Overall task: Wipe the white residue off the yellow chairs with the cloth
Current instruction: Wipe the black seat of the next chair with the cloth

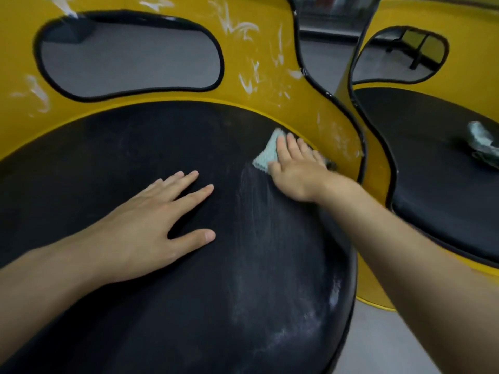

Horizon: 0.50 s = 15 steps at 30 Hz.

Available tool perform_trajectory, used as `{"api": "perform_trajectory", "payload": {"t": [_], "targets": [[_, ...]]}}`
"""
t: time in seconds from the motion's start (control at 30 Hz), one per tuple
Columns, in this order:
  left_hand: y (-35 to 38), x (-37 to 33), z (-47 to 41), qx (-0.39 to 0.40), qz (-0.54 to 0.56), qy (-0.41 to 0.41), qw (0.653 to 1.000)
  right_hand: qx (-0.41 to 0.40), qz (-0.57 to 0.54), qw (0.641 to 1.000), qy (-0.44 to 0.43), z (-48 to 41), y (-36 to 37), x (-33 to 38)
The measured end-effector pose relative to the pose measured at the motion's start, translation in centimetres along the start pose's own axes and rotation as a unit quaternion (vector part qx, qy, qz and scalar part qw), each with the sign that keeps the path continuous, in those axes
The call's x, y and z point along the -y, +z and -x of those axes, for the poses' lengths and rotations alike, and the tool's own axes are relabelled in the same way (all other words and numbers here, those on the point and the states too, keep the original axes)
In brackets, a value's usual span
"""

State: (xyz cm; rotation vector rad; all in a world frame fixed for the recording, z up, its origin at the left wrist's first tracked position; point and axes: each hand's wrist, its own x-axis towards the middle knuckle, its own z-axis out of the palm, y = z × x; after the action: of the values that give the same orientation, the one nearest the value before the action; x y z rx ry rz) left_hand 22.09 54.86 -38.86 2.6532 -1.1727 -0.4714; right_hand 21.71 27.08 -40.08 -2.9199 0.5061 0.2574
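Yellow chair back [256, 76] has white marks [243, 31] across the top of the frame. The right hand [294, 171] presses the pale blue cloth [267, 153] with flat fingers [291, 143], right of middle, while the left hand [162, 220] lies flat and empty on the black seat [189, 306]. I think it is best to push hard and rub up over the marks.

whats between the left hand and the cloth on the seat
Only black seat cushion with a faint white smear by the cloth; no object lies between it and the left hand, as the head view shows.
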Motion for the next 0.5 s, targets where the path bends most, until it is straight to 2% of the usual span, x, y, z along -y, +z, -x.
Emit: {"api": "perform_trajectory", "payload": {"t": [0.07, 0.13, 0.23, 0.27, 0.33, 0.4, 0.5], "targets": [[0.0, 0.1, 0.1, 0.001, -0.001, 0.001, 1.000, 0.033, -0.002, 0.999, 0.010, -2.9, -0.9, 0.0], [0.0, 0.0, 0.1, 0.002, -0.003, 0.002, 1.000, 0.023, 0.001, 1.000, -0.006, -1.2, -0.3, -0.5], [0.1, 0.1, 0.0, -0.008, -0.010, 0.005, 1.000, -0.033, 0.014, 0.997, -0.068, 8.3, 1.8, -1.7], [0.2, 0.2, 0.0, -0.010, -0.012, 0.004, 1.000, -0.032, 0.014, 0.995, -0.093, 12.3, 2.3, -1.8], [0.4, 0.3, 0.0, -0.008, -0.011, 0.003, 1.000, 0.023, 0.014, 0.995, -0.093, 16.5, 2.2, -1.8], [0.4, 0.4, 0.1, -0.009, -0.009, 0.005, 1.000, 0.026, 0.032, 0.996, -0.083, 15.0, 1.5, -1.8], [0.4, 0.5, 0.3, -0.015, -0.009, 0.009, 1.000, -0.021, 0.020, 0.999, -0.032, 6.2, 0.6, -1.3]]}}
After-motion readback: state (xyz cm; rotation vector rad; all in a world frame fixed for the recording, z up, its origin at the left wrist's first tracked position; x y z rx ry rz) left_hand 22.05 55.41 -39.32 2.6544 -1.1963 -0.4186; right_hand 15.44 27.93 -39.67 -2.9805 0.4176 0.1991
